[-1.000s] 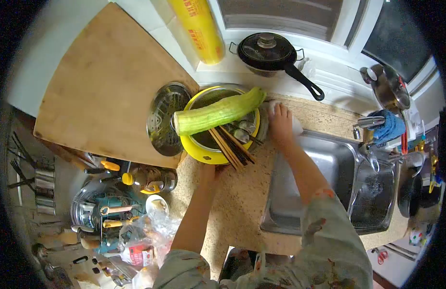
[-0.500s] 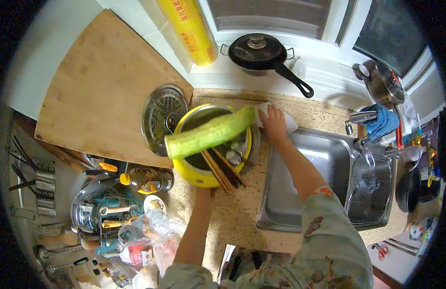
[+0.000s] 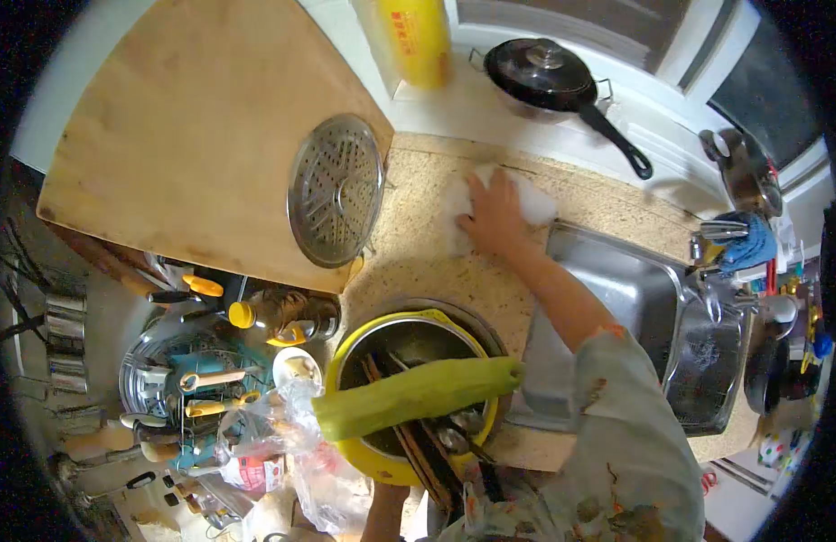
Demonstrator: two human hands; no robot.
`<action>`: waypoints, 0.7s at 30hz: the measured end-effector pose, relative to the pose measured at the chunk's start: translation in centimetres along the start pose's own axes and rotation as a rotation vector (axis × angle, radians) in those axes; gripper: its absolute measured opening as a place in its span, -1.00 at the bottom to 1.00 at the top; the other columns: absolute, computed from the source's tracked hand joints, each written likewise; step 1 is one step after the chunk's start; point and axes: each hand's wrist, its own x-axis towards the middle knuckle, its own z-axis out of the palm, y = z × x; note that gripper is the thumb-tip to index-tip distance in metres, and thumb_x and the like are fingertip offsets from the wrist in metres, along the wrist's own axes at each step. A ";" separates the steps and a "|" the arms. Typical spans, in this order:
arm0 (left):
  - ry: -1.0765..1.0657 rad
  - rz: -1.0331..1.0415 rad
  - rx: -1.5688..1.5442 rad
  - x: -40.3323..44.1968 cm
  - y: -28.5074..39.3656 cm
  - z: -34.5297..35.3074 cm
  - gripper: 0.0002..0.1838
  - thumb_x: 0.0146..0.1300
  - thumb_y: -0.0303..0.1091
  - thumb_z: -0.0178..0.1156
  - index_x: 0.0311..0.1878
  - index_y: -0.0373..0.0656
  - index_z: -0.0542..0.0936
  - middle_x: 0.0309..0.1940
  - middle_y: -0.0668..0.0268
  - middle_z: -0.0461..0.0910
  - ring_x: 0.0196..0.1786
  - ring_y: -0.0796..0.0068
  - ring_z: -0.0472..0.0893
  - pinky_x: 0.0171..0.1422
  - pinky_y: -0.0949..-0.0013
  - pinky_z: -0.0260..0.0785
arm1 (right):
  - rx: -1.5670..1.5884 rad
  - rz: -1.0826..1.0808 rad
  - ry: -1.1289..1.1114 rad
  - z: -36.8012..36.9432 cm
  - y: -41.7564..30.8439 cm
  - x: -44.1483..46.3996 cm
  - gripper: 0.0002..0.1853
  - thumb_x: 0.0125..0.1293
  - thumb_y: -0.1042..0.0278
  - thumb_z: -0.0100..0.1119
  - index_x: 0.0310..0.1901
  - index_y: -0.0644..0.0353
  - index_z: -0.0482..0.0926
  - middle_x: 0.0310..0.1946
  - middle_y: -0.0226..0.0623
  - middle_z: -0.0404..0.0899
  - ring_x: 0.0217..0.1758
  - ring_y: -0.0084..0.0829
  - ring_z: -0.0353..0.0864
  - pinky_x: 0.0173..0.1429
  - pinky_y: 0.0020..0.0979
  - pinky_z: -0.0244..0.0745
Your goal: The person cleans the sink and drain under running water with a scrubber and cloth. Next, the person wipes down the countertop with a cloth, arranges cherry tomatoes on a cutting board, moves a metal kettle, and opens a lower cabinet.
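Observation:
A yellow-rimmed bowl [image 3: 382, 465] is at the counter's front edge, with a long green gourd [image 3: 418, 395] lying across its top. Chopsticks [image 3: 418, 461] and spoons stick out of it toward the front. My left hand [image 3: 391, 495] is at the bowl's near underside, its fingers mostly hidden beneath it. Farther back, my right hand [image 3: 497, 215] lies with fingers spread on a white cloth [image 3: 533, 200], pressed against the speckled counter [image 3: 409, 226]. A perforated steel disc [image 3: 336, 191] leans against the wooden board to the left.
The large wooden board [image 3: 201, 135] stands at the left. The sink [image 3: 607, 289] is to the right, and a lidded black pan [image 3: 540, 77] sits on the sill. An oil bottle [image 3: 287, 316], plastic bags [image 3: 296, 415] and a utensil rack are at the lower left.
The bowl with the gourd and chopsticks has moved toward me, away from the back of the counter. My right hand and the cloth have shifted left onto the uncovered counter. The view has shifted too.

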 end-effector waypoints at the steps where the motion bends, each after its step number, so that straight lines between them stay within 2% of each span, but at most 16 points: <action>1: 0.015 -0.013 0.000 -0.3 0.0 -0.2 -0.56 0.31 -0.04 0.16 0.13 -0.05 0.41 -0.09 0.33 0.56 -0.07 0.39 0.59 0.01 0.30 0.53 | 0.011 -0.060 0.071 1.8 -1.1 1.4 -0.21 0.06 -0.02 0.34 0.33 0.02 0.29 0.27 0.25 0.22 0.40 0.15 0.14 0.46 0.08 -0.02; 5: 0.048 -0.015 -0.007 -0.6 0.1 -0.1 -0.56 0.30 -0.06 0.17 0.14 -0.06 0.40 -0.08 0.32 0.56 -0.06 0.39 0.59 0.02 0.31 0.53 | 0.061 -0.098 0.099 5.2 -5.5 4.3 -0.20 0.03 -0.05 0.34 0.32 -0.02 0.32 0.28 0.24 0.23 0.38 0.15 0.17 0.46 0.10 -0.03; 7: 0.057 -0.018 -0.019 -1.2 0.1 -0.2 -0.56 0.30 -0.07 0.17 0.15 -0.07 0.40 -0.08 0.31 0.56 -0.06 0.38 0.59 0.02 0.31 0.52 | 0.137 -0.269 0.032 4.6 -5.7 4.0 -0.20 -0.02 -0.07 0.36 0.31 -0.11 0.36 0.28 0.20 0.26 0.35 0.13 0.23 0.46 0.12 -0.01; 11: 0.040 -0.002 -0.028 -1.7 0.0 0.4 -0.55 0.30 -0.09 0.17 0.16 -0.07 0.39 -0.08 0.30 0.56 -0.06 0.37 0.59 0.03 0.31 0.52 | 0.345 -0.901 -0.102 5.6 -7.2 -0.9 -0.36 0.07 0.21 0.23 0.27 -0.26 0.42 0.27 0.09 0.31 0.36 0.03 0.27 0.46 0.00 0.08; 14: 0.040 0.019 -0.026 -2.3 0.6 0.9 -0.55 0.29 -0.11 0.18 0.16 -0.08 0.39 -0.07 0.29 0.56 -0.05 0.37 0.59 0.04 0.32 0.51 | 0.433 -0.860 -0.208 4.9 -8.3 -5.9 -0.34 0.07 0.32 0.19 0.30 -0.30 0.39 0.32 0.06 0.27 0.42 -0.03 0.22 0.48 -0.05 0.07; 16: 0.035 0.032 -0.024 -2.3 1.0 1.4 -0.55 0.29 -0.12 0.18 0.17 -0.08 0.39 -0.07 0.29 0.56 -0.05 0.36 0.59 0.04 0.32 0.51 | 0.186 -1.040 -0.140 3.3 -7.0 -7.2 -0.26 -0.01 0.28 0.29 0.31 -0.32 0.37 0.38 0.01 0.21 0.48 -0.11 0.15 0.52 -0.05 -0.02; 17: 0.034 0.027 -0.014 -2.5 1.1 1.6 -0.55 0.29 -0.12 0.18 0.17 -0.09 0.39 -0.07 0.28 0.56 -0.05 0.36 0.59 0.05 0.32 0.51 | 0.183 -1.033 -0.135 2.3 -5.9 -7.6 -0.26 -0.01 0.28 0.29 0.31 -0.32 0.37 0.38 0.01 0.21 0.48 -0.11 0.15 0.52 -0.05 -0.02; 20: 0.038 0.025 -0.011 -2.5 1.4 1.9 -0.54 0.29 -0.14 0.18 0.18 -0.09 0.38 -0.07 0.27 0.56 -0.05 0.35 0.59 0.06 0.32 0.51 | 0.223 -1.016 -0.387 -1.7 -2.4 -7.7 -0.20 -0.09 0.23 0.38 0.30 -0.32 0.37 0.42 -0.02 0.14 0.49 -0.12 0.11 0.54 -0.06 -0.09; 21: 0.041 0.019 -0.007 -2.4 1.5 2.1 -0.54 0.29 -0.14 0.18 0.18 -0.10 0.38 -0.07 0.27 0.56 -0.05 0.35 0.59 0.06 0.33 0.50 | 0.248 -0.915 -0.353 -2.2 -1.2 -7.1 -0.26 -0.08 0.19 0.37 0.26 -0.30 0.42 0.36 -0.03 0.23 0.46 -0.10 0.15 0.50 -0.05 -0.01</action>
